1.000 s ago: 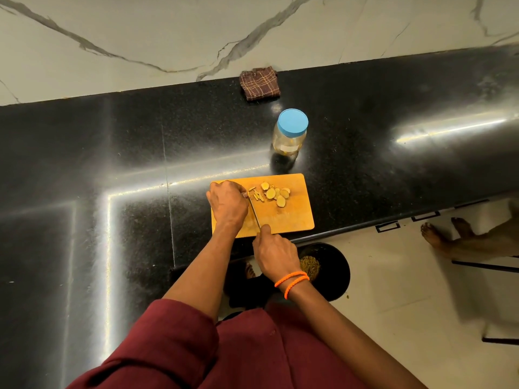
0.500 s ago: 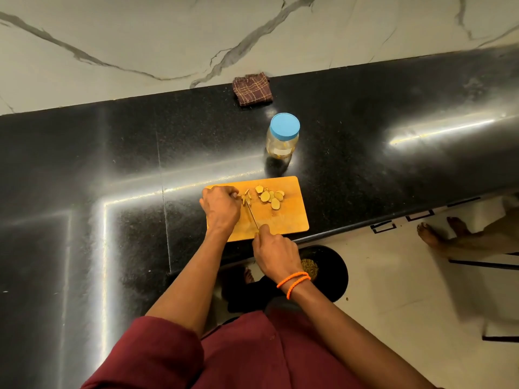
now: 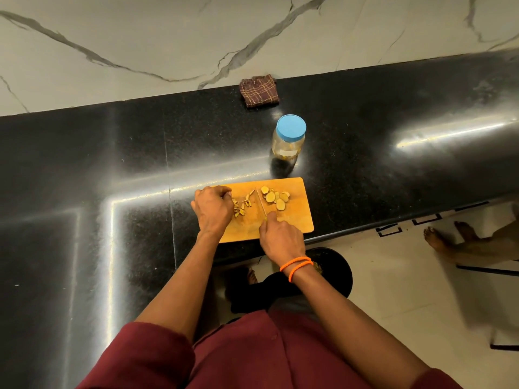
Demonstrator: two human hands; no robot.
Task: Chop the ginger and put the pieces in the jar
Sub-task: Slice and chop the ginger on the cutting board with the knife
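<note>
- Since half a second back, the knife has shifted off the little cut strips and now sits in the gap between them and the round slices, blade pointing away from the person.
- Right hand is curled round the knife handle at the near edge of the cutting board; the handle itself is pretty much hidden under the fingers.
- Left hand rests on the board's left end, fingers curled in, touching the pile of ginger strips. Can't really tell if it's pinching a piece or just pressing down.
- Ginger slices lie in a loose cluster right of the blade, toward the far side of the board.
- Jar stands upright on the black counter just beyond the board, blue lid on.
- Folded checked cloth sits further back by the marble wall.
- Orange bands on the right wrist.
</note>
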